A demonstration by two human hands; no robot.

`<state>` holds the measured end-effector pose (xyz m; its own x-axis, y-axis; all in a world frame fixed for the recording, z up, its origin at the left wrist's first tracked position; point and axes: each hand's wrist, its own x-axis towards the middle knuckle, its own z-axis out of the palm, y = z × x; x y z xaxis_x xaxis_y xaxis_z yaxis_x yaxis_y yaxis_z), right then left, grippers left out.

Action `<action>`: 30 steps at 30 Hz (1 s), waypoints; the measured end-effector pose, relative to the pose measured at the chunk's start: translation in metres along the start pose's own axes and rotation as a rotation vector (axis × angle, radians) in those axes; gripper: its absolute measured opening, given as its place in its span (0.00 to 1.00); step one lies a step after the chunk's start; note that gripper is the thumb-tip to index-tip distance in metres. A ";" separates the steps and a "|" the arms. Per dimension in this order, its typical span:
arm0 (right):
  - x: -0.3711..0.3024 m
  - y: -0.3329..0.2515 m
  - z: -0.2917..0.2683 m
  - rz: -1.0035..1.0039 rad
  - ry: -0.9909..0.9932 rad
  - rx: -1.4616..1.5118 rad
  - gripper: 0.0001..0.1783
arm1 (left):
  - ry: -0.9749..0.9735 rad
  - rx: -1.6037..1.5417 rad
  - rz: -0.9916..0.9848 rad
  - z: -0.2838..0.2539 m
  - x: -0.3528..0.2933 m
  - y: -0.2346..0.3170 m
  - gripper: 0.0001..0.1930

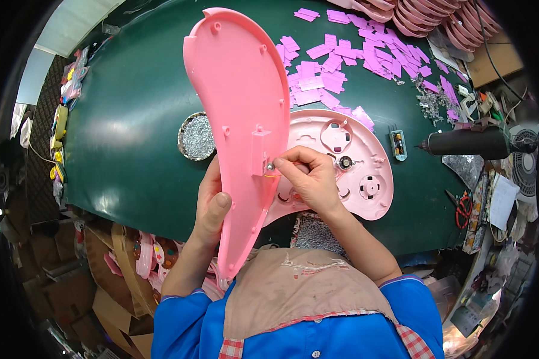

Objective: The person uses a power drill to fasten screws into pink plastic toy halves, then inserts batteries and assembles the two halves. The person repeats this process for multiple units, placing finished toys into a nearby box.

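My left hand [209,206] grips the edge of a long, curved pink plastic shell [239,78], thumb on the inner face, and holds it raised and tilted over the table. On that inner face is a raised rectangular housing [259,149]. Beside the housing, my right hand [311,179] pinches a small shiny metal piece [270,167] between thumb and fingertips. A short yellow wire [269,176] shows just below it. Partly behind my right hand lies a second pink shell [380,161], inner side up, with round openings and a dark round part [344,162].
A round tray [180,140] of small metal parts is left of the raised shell. Many purple flat pieces [317,81] spread behind. At right are a teal battery holder [399,154], a black power screwdriver [461,142] and red-handled pliers [463,210]. Stacked pink shells [425,18] stand far right.
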<state>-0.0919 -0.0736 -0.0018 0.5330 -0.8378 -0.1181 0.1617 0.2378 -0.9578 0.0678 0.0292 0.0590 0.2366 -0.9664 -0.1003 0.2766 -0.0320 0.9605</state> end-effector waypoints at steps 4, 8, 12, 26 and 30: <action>0.003 -0.001 0.004 -0.233 0.099 -0.223 0.05 | -0.015 -0.019 0.005 -0.006 0.001 -0.003 0.55; 0.005 -0.001 0.012 -0.415 0.086 -0.502 0.06 | -0.064 -0.017 0.045 -0.008 0.004 -0.004 0.53; -0.002 -0.008 0.013 -0.401 -0.039 -0.496 0.06 | -0.112 -0.002 0.078 -0.017 0.007 -0.011 0.51; 0.003 -0.029 0.000 0.160 -0.236 -0.190 0.12 | -0.270 0.227 0.108 -0.033 0.024 0.005 0.51; 0.002 -0.012 -0.007 -0.147 -0.227 -0.330 0.10 | -0.299 0.196 0.078 -0.030 0.030 0.005 0.52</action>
<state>-0.0986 -0.0817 0.0078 0.6997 -0.7126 0.0511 -0.0055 -0.0769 -0.9970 0.1043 0.0080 0.0534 -0.0404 -0.9988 0.0272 0.0779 0.0240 0.9967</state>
